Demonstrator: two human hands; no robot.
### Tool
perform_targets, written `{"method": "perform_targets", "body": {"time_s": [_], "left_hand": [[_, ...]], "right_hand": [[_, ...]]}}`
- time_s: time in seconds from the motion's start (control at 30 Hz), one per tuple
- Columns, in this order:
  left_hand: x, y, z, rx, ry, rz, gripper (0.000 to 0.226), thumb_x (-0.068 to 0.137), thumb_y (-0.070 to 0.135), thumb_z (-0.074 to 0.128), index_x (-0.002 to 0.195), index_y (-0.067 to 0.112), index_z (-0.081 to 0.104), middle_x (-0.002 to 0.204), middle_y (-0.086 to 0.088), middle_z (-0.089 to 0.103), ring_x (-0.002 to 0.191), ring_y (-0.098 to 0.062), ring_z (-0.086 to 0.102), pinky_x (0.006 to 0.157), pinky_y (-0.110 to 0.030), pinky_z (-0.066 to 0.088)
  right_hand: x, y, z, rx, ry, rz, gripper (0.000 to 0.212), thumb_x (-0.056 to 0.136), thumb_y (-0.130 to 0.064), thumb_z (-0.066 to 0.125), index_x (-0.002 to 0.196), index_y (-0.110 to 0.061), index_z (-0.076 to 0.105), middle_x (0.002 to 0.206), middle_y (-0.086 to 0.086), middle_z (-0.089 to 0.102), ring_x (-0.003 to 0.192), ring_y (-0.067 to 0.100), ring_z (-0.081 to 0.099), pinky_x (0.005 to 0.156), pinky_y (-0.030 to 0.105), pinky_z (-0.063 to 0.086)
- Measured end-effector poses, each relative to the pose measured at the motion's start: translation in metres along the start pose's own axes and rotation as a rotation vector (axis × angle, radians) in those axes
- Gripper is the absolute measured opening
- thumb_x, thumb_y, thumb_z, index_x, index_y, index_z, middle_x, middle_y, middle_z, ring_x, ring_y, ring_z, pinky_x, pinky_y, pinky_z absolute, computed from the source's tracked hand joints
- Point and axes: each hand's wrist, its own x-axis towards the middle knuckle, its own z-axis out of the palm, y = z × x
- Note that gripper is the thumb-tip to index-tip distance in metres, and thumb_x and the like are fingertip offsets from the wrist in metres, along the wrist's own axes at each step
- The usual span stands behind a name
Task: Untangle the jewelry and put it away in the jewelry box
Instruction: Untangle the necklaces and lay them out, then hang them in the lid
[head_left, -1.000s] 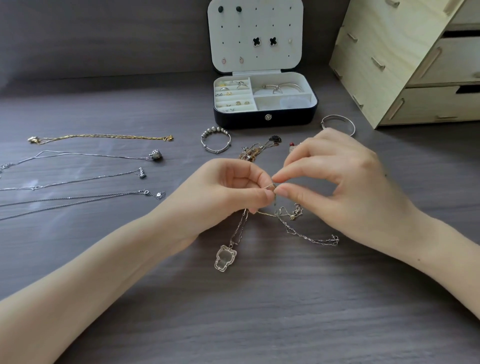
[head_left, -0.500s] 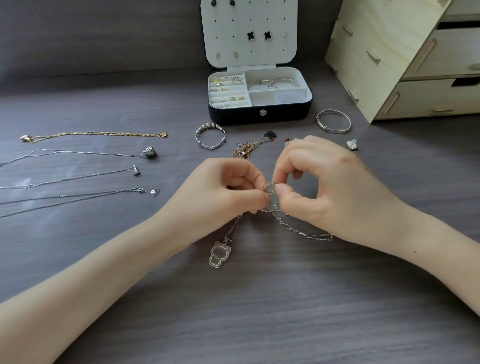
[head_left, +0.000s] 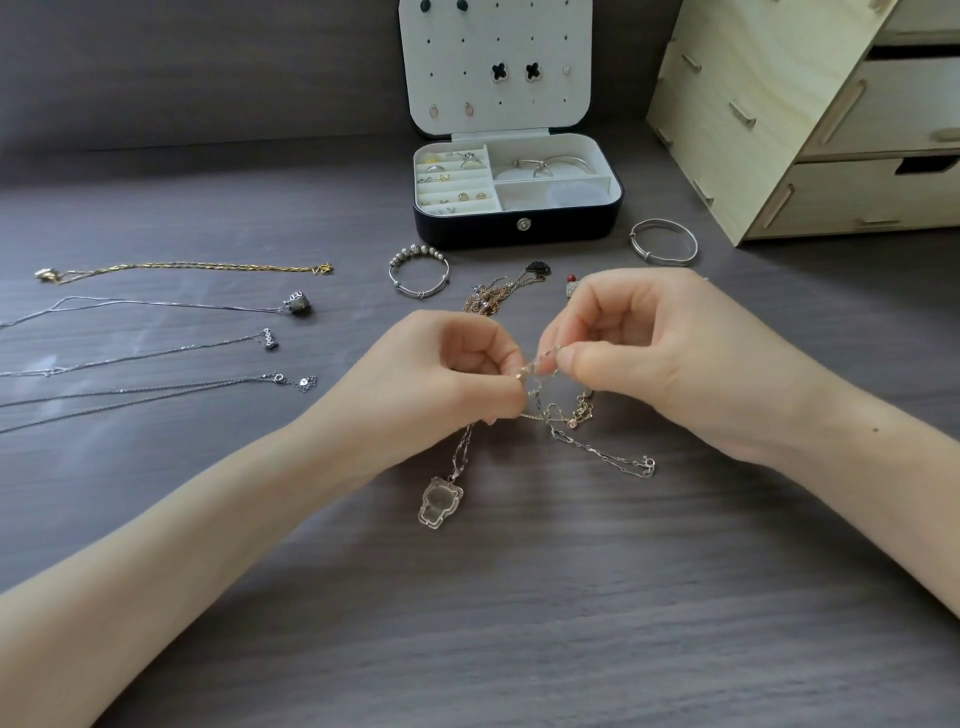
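While forearms angle inward over table (head_left: 519, 623), left hand (head_left: 441, 374) and right hand (head_left: 670, 358) curl, fingers (head_left: 579, 359) pinching tangled chain (head_left: 532, 382).

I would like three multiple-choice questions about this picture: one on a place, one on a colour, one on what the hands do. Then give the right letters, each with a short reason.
1. Where is the beaded bangle, relative to the jewelry box?
A. Inside it. B. On the table, in front of it. C. On its lid.
2. What colour is the farthest stretched-out necklace on the left?
A. Black. B. Red. C. Gold.
3. What are the left hand and the right hand doing?
A. Both pinch the tangled chains. B. Both lie flat on the table. C. One shuts the box.
Answers: 1 B: it lies on the table before the box. 2 C: its chain looks golden. 3 A: each hand's grip closes on the chains.
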Motion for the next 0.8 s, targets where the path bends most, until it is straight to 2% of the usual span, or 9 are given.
{"method": "perform_targets", "body": {"time_s": [0.03,0.13,0.23,0.3,0.4,0.53,0.63,0.8], "left_hand": [[-0.0004,-0.0002,0.0001,0.006,-0.002,0.001,0.005,0.060,0.014,0.060,0.059,0.019,0.059,0.056,0.003,0.056,0.052,-0.008,0.046,0.052,-0.010,0.035],[-0.0010,-0.0006,0.0002,0.013,-0.007,0.003,0.005,0.060,0.014,0.061,0.060,0.018,0.058,0.056,0.004,0.056,0.052,-0.007,0.046,0.051,-0.010,0.035],[-0.0010,-0.0006,-0.0003,0.011,-0.010,-0.001,0.005,0.060,0.015,0.061,0.060,0.020,0.060,0.058,0.004,0.056,0.053,-0.008,0.045,0.052,-0.012,0.035],[-0.0009,-0.0008,-0.0007,0.022,-0.016,-0.001,0.005,0.061,0.016,0.062,0.061,0.020,0.060,0.058,0.004,0.055,0.055,-0.009,0.045,0.053,-0.014,0.034],[-0.0010,-0.0009,-0.0006,0.044,-0.019,0.002,0.005,0.060,0.016,0.061,0.063,0.021,0.060,0.061,0.001,0.054,0.059,-0.013,0.043,0.056,-0.021,0.033],[-0.0011,-0.0011,-0.0005,0.068,-0.012,0.006,0.006,0.059,0.015,0.061,0.062,0.019,0.059,0.062,-0.001,0.053,0.061,-0.014,0.043,0.061,-0.026,0.033],[-0.0013,-0.0014,-0.0010,0.081,-0.009,0.001,0.006,0.059,0.015,0.061,0.063,0.017,0.058,0.062,-0.002,0.054,0.062,-0.016,0.043,0.064,-0.031,0.033],[-0.0018,-0.0009,-0.0016,0.078,-0.012,-0.001,0.005,0.058,0.014,0.060,0.061,0.016,0.057,0.060,0.001,0.054,0.060,-0.015,0.043,0.062,-0.027,0.033]], "right_hand": [[0.0008,-0.0003,-0.0007,0.050,0.013,0.018,0.028,0.076,0.005,0.064,0.059,-0.017,0.058,0.071,0.000,0.070,0.061,0.007,0.056,0.059,0.020,0.044],[0.0034,-0.0002,-0.0032,0.193,0.048,0.066,0.025,0.071,0.007,0.063,0.057,-0.013,0.056,0.064,0.002,0.068,0.051,0.010,0.045,0.054,0.021,0.037],[0.0041,-0.0004,-0.0038,0.232,0.046,0.078,0.019,0.062,-0.002,0.059,0.051,-0.017,0.058,0.064,0.010,0.064,0.050,0.014,0.040,0.049,0.022,0.033],[0.0035,-0.0008,-0.0044,0.239,0.019,0.082,0.017,0.065,0.001,0.060,0.057,-0.014,0.056,0.063,0.011,0.061,0.049,0.015,0.037,0.046,0.023,0.029],[0.0018,-0.0027,-0.0051,0.208,-0.021,0.083,0.022,0.080,0.006,0.057,0.068,-0.011,0.051,0.059,0.005,0.059,0.046,0.012,0.036,0.047,0.025,0.024],[0.0005,-0.0041,-0.0031,0.150,-0.048,0.043,0.015,0.083,-0.004,0.060,0.074,-0.012,0.051,0.056,0.002,0.056,0.043,0.008,0.037,0.043,0.016,0.029],[0.0005,-0.0047,-0.0042,0.109,-0.021,0.023,0.016,0.089,-0.002,0.056,0.075,-0.011,0.052,0.053,-0.003,0.050,0.044,0.004,0.038,0.044,0.012,0.031],[0.0011,-0.0043,-0.0093,-0.008,0.012,-0.054,0.014,0.089,-0.005,0.058,0.077,-0.013,0.055,0.058,-0.010,0.050,0.050,0.001,0.041,0.049,0.009,0.033]]}}
